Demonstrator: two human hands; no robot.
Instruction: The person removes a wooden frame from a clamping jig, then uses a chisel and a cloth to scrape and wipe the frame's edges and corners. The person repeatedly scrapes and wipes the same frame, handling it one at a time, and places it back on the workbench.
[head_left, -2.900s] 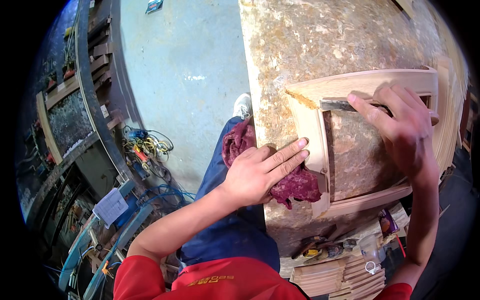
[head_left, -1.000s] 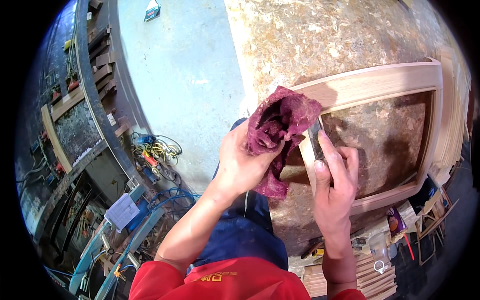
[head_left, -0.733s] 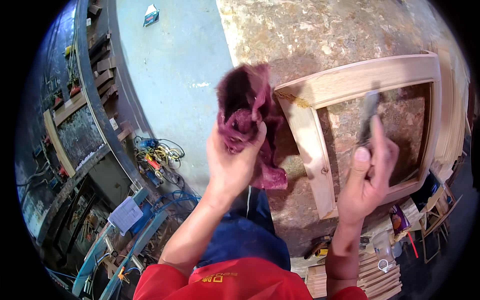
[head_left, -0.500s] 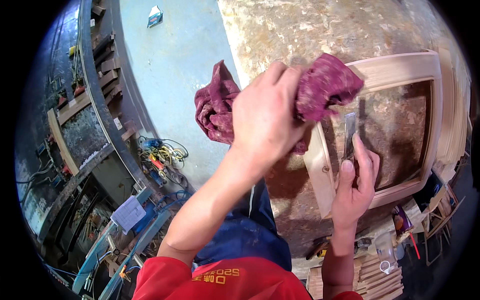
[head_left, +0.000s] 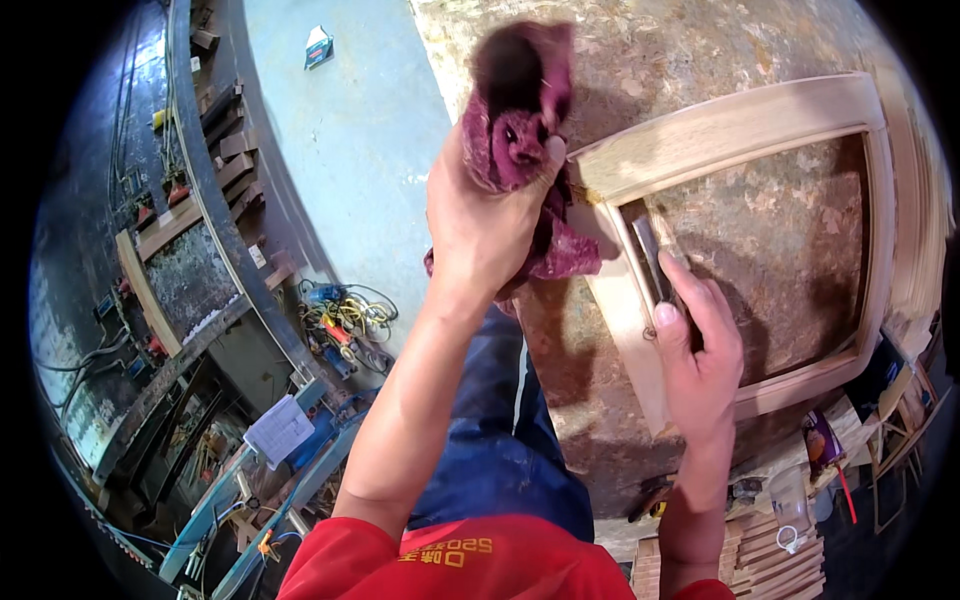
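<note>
A bunched maroon cloth point(head_left: 520, 150) is wrapped in the fingers of my left hand point(head_left: 478, 225), raised just left of the frame's far left corner. Parts of the cloth are blurred, and a loose end hangs toward the frame. My right hand point(head_left: 702, 350) pinches a narrow flat metal blade point(head_left: 650, 255) between thumb and fingers; any handle is hidden in the hand. The blade lies along the inner edge of the left rail of a pale wooden frame point(head_left: 740, 130). This frame has a curved far rail and rests on a blotchy brown work surface point(head_left: 610, 80).
More pale wooden pieces point(head_left: 910, 200) are stacked right of the frame. Close to my right forearm lie wood strips point(head_left: 765, 555) and a clear plastic cup point(head_left: 788, 495). Tangled cables and tools point(head_left: 340, 325) sit on the floor at left, near a metal rack point(head_left: 225, 240).
My left hand has moved left and farther away with the cloth, turning it. My right hand has shifted slightly left, bringing the blade from the frame's opening to its left rail.
</note>
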